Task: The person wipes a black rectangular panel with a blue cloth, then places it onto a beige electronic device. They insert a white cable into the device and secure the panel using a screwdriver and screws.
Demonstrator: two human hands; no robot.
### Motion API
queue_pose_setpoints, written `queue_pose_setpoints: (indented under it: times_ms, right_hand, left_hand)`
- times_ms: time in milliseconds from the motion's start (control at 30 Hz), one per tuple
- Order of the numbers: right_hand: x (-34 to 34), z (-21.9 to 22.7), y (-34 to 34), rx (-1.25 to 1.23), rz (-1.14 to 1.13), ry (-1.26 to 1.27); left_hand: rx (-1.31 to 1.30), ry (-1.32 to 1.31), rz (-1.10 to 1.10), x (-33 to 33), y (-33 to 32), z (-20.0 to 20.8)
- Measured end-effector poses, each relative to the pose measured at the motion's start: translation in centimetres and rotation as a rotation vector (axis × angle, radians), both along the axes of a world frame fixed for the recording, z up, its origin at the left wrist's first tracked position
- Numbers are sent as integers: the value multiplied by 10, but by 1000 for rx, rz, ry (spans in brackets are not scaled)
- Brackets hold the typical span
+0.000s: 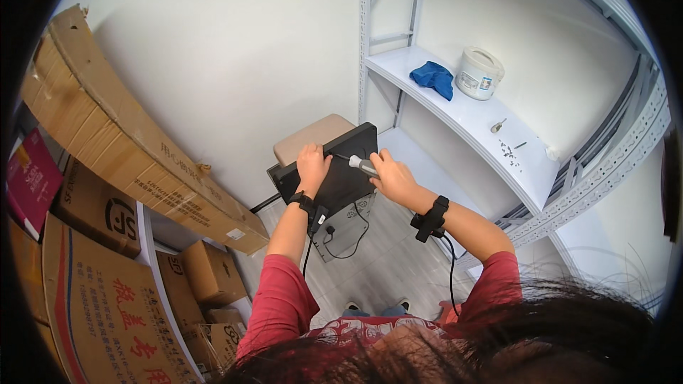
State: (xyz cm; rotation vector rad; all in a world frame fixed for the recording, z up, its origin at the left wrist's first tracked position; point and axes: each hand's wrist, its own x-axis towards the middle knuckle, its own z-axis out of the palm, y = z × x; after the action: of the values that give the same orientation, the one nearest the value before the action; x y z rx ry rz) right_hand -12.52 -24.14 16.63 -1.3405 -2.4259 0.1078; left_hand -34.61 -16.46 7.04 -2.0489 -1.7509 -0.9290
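A screwdriver (363, 165) with a white and grey handle is in my right hand (393, 178), its fingers closed round the handle. Its shaft points left toward a flat black box-like device (341, 186), which stands tilted in front of me. My left hand (311, 168) grips the device near its upper edge, close to the screwdriver's tip; the exact spot the tip meets is hard to make out. A black cable (367, 224) hangs below the device, and a plug (329, 230) lies against a grey perforated metal panel (350, 231).
A beige padded seat (313, 138) is behind the device. On the right shelf (466, 117) are a blue cloth (432, 80), a white round appliance (479, 73), a small screwdriver (498, 126) and scattered screws (509, 153). Cardboard boxes (107, 291) fill the left side.
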Motion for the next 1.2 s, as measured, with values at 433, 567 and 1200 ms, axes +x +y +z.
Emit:
queue_pose_setpoints:
  times_ms: [433, 567, 1200]
  right_hand:
    - [-2, -7, -3, 39, -74, -26]
    - [6, -18, 2, 168, -48, -12]
    - [23, 5, -24, 47, -182, 152]
  left_hand:
    - [60, -14, -15, -2, -4, 0]
    - [63, -6, -31, 4, -4, 0]
    - [-71, 2, -11, 6, -11, 1]
